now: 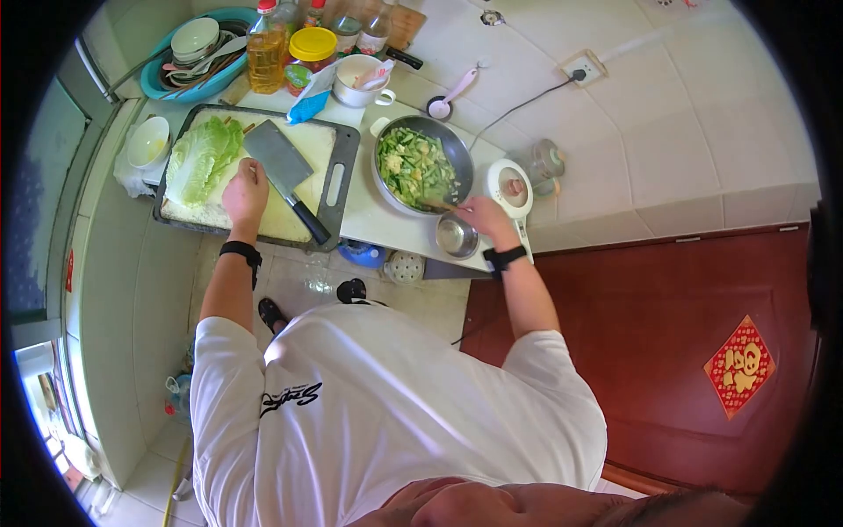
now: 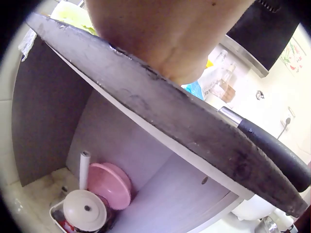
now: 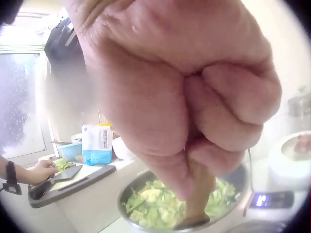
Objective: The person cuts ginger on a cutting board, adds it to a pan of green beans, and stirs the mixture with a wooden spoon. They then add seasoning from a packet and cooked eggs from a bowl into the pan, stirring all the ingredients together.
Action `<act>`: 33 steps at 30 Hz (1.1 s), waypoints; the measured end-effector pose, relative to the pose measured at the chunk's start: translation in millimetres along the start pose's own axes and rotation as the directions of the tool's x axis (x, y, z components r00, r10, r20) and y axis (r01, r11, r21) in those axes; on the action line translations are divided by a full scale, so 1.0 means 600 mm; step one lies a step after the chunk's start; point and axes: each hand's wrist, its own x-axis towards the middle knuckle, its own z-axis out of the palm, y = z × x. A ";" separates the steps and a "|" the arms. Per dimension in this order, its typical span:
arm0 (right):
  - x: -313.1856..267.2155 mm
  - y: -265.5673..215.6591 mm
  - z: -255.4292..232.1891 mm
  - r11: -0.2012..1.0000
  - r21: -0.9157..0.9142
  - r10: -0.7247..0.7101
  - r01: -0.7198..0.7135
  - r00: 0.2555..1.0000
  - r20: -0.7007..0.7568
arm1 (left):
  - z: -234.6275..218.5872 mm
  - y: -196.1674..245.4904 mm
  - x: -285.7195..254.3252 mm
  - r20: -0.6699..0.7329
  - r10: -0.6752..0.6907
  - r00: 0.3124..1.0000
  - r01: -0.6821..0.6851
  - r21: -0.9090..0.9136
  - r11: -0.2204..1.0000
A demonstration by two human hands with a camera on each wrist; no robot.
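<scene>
My right hand (image 1: 489, 217) grips a wooden spatula (image 3: 198, 196), its lower end down in the pan (image 1: 451, 147). Chopped green vegetables with pale yellow pieces (image 1: 411, 165) fill the pan. Curled fingers cover the upper handle in the right wrist view. My left hand (image 1: 245, 193) is over the cutting board (image 1: 294, 230), fingers loosely curled, between the leafy cabbage (image 1: 200, 162) and a cleaver (image 1: 279, 156). The cleaver lies flat, its black handle towards the board's near right corner. In the left wrist view the board's edge (image 2: 146, 102) hides my left fingers.
A steel bowl (image 1: 457, 235) stands at the counter's front edge, beside a white round lid (image 1: 509, 188). Behind the board are a blue-white packet (image 1: 309, 98), a white pot (image 1: 358, 77), an oil bottle (image 1: 265, 54) and a blue basin (image 1: 151, 81) of dishes. A cord (image 1: 518, 110) runs to the wall socket.
</scene>
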 end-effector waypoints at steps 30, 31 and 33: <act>0.046 -0.071 0.042 0.987 0.163 0.056 -0.001 0.941 -0.334 | -0.007 0.002 0.001 0.070 -0.029 0.997 0.030 -0.019 0.999; 0.051 -0.073 0.027 0.985 0.172 0.049 0.024 0.911 -0.409 | -0.009 0.000 0.004 0.060 -0.037 0.998 0.038 -0.019 0.999; 0.057 -0.083 -0.001 0.984 0.172 0.041 0.048 0.877 -0.478 | -0.009 0.002 0.001 0.092 -0.049 0.995 0.053 -0.047 0.997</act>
